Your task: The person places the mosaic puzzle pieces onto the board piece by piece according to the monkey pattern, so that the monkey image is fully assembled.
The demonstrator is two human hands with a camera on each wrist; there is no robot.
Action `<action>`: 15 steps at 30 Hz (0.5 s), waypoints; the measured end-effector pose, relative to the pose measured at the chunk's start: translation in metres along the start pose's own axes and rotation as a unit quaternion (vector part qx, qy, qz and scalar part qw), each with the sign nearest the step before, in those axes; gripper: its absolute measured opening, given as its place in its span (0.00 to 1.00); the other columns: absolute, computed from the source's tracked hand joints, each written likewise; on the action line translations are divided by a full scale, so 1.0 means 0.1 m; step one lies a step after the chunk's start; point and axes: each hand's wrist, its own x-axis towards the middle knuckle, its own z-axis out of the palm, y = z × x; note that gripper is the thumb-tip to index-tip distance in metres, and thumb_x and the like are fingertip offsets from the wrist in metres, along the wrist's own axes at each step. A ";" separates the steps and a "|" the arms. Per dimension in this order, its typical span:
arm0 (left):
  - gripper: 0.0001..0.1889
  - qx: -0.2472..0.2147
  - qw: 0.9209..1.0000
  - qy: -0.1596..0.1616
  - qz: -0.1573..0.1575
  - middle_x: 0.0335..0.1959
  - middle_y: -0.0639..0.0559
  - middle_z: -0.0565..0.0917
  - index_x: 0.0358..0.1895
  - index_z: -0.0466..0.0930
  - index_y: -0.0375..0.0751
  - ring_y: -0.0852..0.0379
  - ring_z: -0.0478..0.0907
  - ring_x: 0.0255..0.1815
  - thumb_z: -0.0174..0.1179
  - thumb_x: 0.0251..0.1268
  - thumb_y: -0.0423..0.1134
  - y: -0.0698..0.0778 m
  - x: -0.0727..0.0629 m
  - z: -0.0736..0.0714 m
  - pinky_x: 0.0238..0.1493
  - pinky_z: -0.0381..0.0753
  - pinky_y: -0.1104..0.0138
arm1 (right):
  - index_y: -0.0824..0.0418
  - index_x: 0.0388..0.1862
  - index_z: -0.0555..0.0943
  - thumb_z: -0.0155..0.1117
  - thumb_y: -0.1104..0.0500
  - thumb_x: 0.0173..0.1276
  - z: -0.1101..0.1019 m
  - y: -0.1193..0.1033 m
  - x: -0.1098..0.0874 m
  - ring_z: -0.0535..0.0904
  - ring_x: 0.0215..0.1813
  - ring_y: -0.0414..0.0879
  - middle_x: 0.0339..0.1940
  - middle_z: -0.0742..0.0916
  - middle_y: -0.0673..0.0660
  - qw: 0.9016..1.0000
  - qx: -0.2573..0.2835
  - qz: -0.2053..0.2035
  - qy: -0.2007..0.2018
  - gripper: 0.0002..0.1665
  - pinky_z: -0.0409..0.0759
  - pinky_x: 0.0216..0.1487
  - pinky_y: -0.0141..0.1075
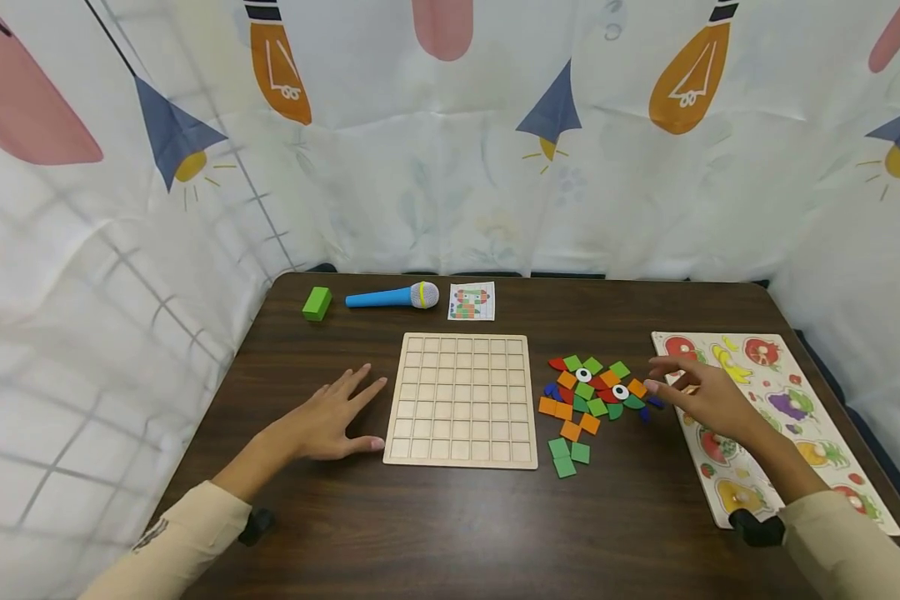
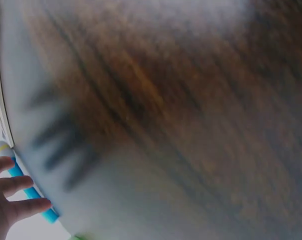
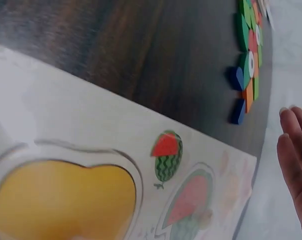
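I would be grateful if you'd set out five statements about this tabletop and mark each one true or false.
1. The grid board has no pieces in its squares. True.
2. The toy microphone lies to the right of the picture card. False: it lies to the left of it.
3. The left hand is at the left side of the grid board, fingers spread. True.
4. The right hand grips the green block. False: its fingertips are near the coloured pieces, and the green block lies near the far left corner of the table.
5. The fruit board lies to the right of the coloured pieces. True.
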 end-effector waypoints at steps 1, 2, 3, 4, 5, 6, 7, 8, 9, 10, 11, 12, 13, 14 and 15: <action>0.50 -0.004 1.000 -0.005 -0.002 0.82 0.34 0.48 0.82 0.50 0.48 0.26 0.50 0.79 0.55 0.64 0.71 0.01 0.01 0.01 0.66 0.59 0.28 | 0.61 0.64 0.78 0.64 0.48 0.73 -0.02 0.01 0.01 0.81 0.40 0.37 0.56 0.86 0.62 1.000 0.004 0.002 -0.002 0.27 0.80 0.32 0.34; 0.50 -0.008 1.000 -0.010 -0.003 0.82 0.34 0.47 0.82 0.50 0.48 0.26 0.49 0.79 0.56 0.64 0.71 0.02 0.02 0.02 0.66 0.58 0.28 | 0.61 0.64 0.78 0.64 0.48 0.74 -0.03 0.02 0.01 0.81 0.40 0.36 0.56 0.85 0.63 1.000 0.009 0.004 -0.004 0.26 0.80 0.32 0.34; 0.50 -0.010 1.000 -0.013 -0.004 0.82 0.34 0.46 0.82 0.49 0.48 0.25 0.48 0.79 0.56 0.64 0.71 0.03 0.02 0.03 0.65 0.58 0.27 | 0.61 0.64 0.78 0.63 0.48 0.74 -0.04 0.03 0.01 0.80 0.39 0.35 0.56 0.85 0.63 1.000 0.013 0.005 -0.006 0.26 0.79 0.33 0.34; 0.51 -0.012 1.000 -0.017 -0.004 0.82 0.34 0.46 0.82 0.49 0.48 0.25 0.48 0.79 0.56 0.64 0.71 0.04 0.03 0.04 0.65 0.57 0.27 | 0.62 0.63 0.78 0.63 0.48 0.74 -0.05 0.04 0.02 0.80 0.39 0.36 0.56 0.85 0.63 1.000 0.017 0.006 -0.008 0.26 0.79 0.34 0.34; 0.51 -0.012 1.000 -0.020 -0.005 0.82 0.34 0.46 0.82 0.48 0.48 0.25 0.47 0.79 0.56 0.64 0.71 0.04 0.04 0.05 0.65 0.57 0.27 | 0.62 0.63 0.78 0.62 0.48 0.75 -0.05 0.05 0.02 0.80 0.39 0.36 0.56 0.85 0.63 1.000 0.021 0.008 -0.012 0.26 0.79 0.34 0.34; 0.51 -0.013 1.000 -0.024 -0.005 0.82 0.34 0.45 0.82 0.48 0.48 0.25 0.47 0.79 0.56 0.64 0.71 0.04 0.05 0.06 0.65 0.57 0.26 | 0.62 0.63 0.78 0.62 0.48 0.75 -0.05 0.05 0.03 0.80 0.39 0.38 0.56 0.85 0.63 1.000 0.026 0.008 -0.015 0.25 0.79 0.34 0.34; 0.51 -0.011 1.000 -0.027 -0.005 0.82 0.34 0.45 0.82 0.47 0.49 0.25 0.46 0.79 0.55 0.64 0.72 0.05 0.05 0.07 0.65 0.57 0.26 | 0.62 0.63 0.78 0.62 0.49 0.75 -0.04 0.06 0.03 0.80 0.38 0.38 0.55 0.85 0.63 0.999 0.029 0.008 -0.017 0.25 0.79 0.34 0.34; 0.51 -0.010 0.999 -0.030 -0.005 0.82 0.34 0.45 0.82 0.47 0.49 0.25 0.46 0.79 0.55 0.64 0.72 0.05 0.06 0.08 0.65 0.57 0.26 | 0.62 0.63 0.78 0.62 0.49 0.75 -0.04 0.07 0.04 0.80 0.38 0.39 0.55 0.85 0.63 0.999 0.031 0.009 -0.019 0.25 0.79 0.34 0.34; 0.52 -0.007 0.999 -0.032 -0.004 0.82 0.34 0.44 0.82 0.47 0.49 0.25 0.46 0.79 0.54 0.63 0.73 0.05 0.06 0.09 0.65 0.57 0.26 | 0.62 0.63 0.78 0.62 0.49 0.75 -0.03 0.08 0.04 0.80 0.38 0.40 0.54 0.85 0.62 0.999 0.032 0.008 -0.021 0.25 0.79 0.33 0.34; 0.52 -0.005 0.999 -0.034 -0.004 0.82 0.34 0.44 0.82 0.47 0.49 0.25 0.46 0.79 0.54 0.63 0.73 0.04 0.06 0.10 0.65 0.57 0.26 | 0.62 0.63 0.78 0.62 0.49 0.75 -0.01 0.07 0.05 0.81 0.38 0.40 0.53 0.85 0.62 0.999 0.033 0.008 -0.023 0.24 0.79 0.33 0.34; 0.52 -0.004 0.999 -0.037 -0.005 0.82 0.34 0.44 0.82 0.46 0.50 0.25 0.46 0.79 0.54 0.63 0.74 0.04 0.07 0.10 0.65 0.57 0.26 | 0.62 0.63 0.78 0.62 0.49 0.75 0.00 0.07 0.06 0.81 0.38 0.41 0.52 0.85 0.62 0.999 0.033 0.007 -0.026 0.24 0.79 0.33 0.34; 0.52 -0.003 0.999 -0.039 -0.005 0.82 0.34 0.44 0.82 0.46 0.50 0.24 0.45 0.79 0.54 0.63 0.74 0.04 0.07 0.11 0.65 0.57 0.26 | 0.62 0.63 0.79 0.62 0.48 0.75 0.01 0.06 0.06 0.81 0.37 0.41 0.52 0.85 0.61 0.999 0.033 0.006 -0.027 0.25 0.79 0.31 0.34; 0.52 -0.002 0.999 -0.040 -0.005 0.82 0.34 0.44 0.82 0.46 0.50 0.24 0.45 0.79 0.54 0.63 0.74 0.04 0.07 0.11 0.65 0.56 0.26 | 0.61 0.63 0.79 0.63 0.48 0.75 0.03 0.05 0.07 0.82 0.37 0.42 0.51 0.85 0.61 0.999 0.029 0.005 -0.028 0.25 0.79 0.31 0.34; 0.53 -0.002 0.999 -0.040 -0.004 0.82 0.34 0.44 0.82 0.46 0.50 0.24 0.45 0.79 0.55 0.62 0.74 0.04 0.07 0.12 0.65 0.56 0.25 | 0.61 0.62 0.79 0.63 0.48 0.74 0.05 0.03 0.08 0.82 0.37 0.42 0.50 0.85 0.60 0.999 0.029 0.002 -0.029 0.25 0.79 0.31 0.34; 0.53 -0.003 0.999 -0.040 -0.004 0.82 0.33 0.44 0.82 0.46 0.51 0.24 0.44 0.79 0.55 0.62 0.74 0.05 0.07 0.12 0.65 0.55 0.25 | 0.61 0.62 0.79 0.64 0.47 0.74 0.06 0.01 0.09 0.83 0.38 0.42 0.50 0.86 0.59 0.999 0.030 0.000 -0.030 0.25 0.79 0.32 0.34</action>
